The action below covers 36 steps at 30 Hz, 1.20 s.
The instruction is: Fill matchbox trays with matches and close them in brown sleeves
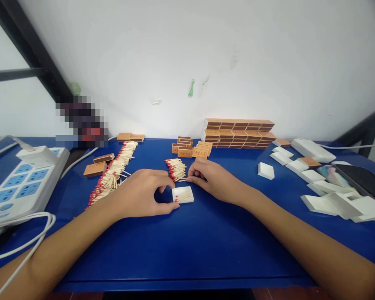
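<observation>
My left hand (pixel 143 192) curls around the left side of a small white matchbox tray (pixel 183 194) on the blue table (pixel 187 246), thumb and fingertips touching its edge. A few matches lie in the tray. My right hand (pixel 211 178) rests just behind it, fingers pinched on matches at the near end of a small pile of red-tipped matches (pixel 176 168). A long heap of matches (pixel 112 177) stretches away to the left of my left hand.
Stacked orange matchboxes (pixel 239 133) stand against the wall, with loose ones (pixel 190 148) in front. White trays (pixel 328 193) lie scattered at right beside a dark phone (pixel 364 179). A power strip (pixel 21 183) with cables sits at far left.
</observation>
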Available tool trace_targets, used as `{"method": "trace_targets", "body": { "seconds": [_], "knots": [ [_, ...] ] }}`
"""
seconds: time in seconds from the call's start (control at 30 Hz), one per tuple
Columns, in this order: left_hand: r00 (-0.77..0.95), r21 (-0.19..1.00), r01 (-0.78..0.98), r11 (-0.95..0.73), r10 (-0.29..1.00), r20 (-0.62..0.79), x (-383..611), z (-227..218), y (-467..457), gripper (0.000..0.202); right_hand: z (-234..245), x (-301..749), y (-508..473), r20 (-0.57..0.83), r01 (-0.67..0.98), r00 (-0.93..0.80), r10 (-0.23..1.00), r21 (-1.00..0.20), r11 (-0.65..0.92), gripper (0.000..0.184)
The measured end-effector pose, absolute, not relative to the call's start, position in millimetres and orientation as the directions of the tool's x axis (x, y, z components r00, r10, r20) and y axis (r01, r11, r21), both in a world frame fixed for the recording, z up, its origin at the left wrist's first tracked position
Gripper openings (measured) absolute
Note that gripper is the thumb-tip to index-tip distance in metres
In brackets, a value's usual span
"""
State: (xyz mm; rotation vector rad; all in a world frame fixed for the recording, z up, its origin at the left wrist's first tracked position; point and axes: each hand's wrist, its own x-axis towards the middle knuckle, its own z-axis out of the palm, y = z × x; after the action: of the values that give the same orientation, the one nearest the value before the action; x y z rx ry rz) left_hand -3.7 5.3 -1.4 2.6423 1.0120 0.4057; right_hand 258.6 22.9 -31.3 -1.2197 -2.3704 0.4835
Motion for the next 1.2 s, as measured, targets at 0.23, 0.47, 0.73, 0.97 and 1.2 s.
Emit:
{"method": "trace_targets", "body": {
  "seconds": [0.23,0.47,0.73,0.97,1.2],
  "knots": [
    [0.717,0.357,0.597,-0.718,0.678,0.164,-3,-2,6,0.029,-22,266,19,0.168,0.666,-0.517,0.840,-0.538,0.517,0.013],
    [0.718,0.342,0.591,-0.730,0.670,0.189,-3,-2,6,0.028,-6,260,1,0.121,0.594,-0.585,0.802,-0.609,0.525,0.017],
    [0.724,0.343,0.586,-0.734,0.665,0.183,-4,-4,6,0.027,-11,254,-4,0.113,0.581,-0.618,0.778,-0.601,0.548,0.008],
    [0.725,0.350,0.590,-0.728,0.668,0.167,-4,-3,6,0.029,-21,250,6,0.243,0.572,-0.526,0.815,-0.608,0.551,0.006],
    [0.724,0.347,0.595,-0.725,0.671,0.160,-4,-1,4,0.029,-33,252,17,0.278,0.625,-0.534,0.799,-0.507,0.594,0.007]
  ]
}}
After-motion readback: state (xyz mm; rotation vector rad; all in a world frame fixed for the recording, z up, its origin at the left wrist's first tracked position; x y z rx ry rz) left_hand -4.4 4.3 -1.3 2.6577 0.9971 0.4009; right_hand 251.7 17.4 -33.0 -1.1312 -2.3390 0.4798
